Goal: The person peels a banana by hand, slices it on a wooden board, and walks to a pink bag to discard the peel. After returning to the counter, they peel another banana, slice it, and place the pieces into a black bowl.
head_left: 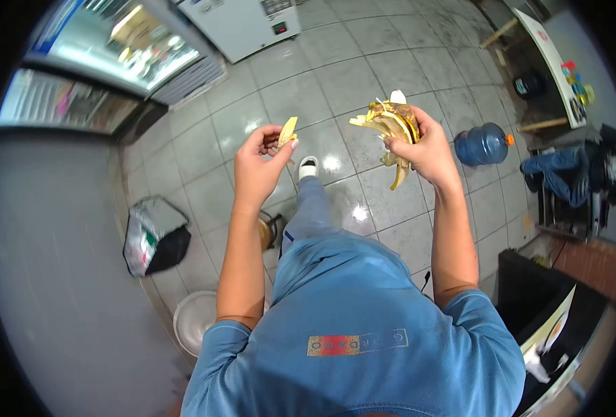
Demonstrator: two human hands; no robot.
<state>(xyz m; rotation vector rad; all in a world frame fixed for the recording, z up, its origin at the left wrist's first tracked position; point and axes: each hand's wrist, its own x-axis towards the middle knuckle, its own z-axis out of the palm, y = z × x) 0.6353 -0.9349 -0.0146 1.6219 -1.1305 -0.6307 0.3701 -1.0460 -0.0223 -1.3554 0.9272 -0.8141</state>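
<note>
In my right hand (427,149) is a bundle of yellow-brown banana peels (390,124), gripped between thumb and fingers. Loose strips hang out to the left and below, and a pale tip sticks up at the top. My left hand (263,156), held out at about the same height, pinches a small yellow strip of banana peel (288,129) between thumb and fingertips. The two hands are well apart over the tiled floor (350,62).
A blue water jug (481,144) lies on its side at right, near a chair with jeans (561,172) on it. Glass-door fridges (120,48) and a white freezer (242,24) stand ahead left. A silver-and-black bag (156,236) and a metal bowl (194,321) sit by the left wall.
</note>
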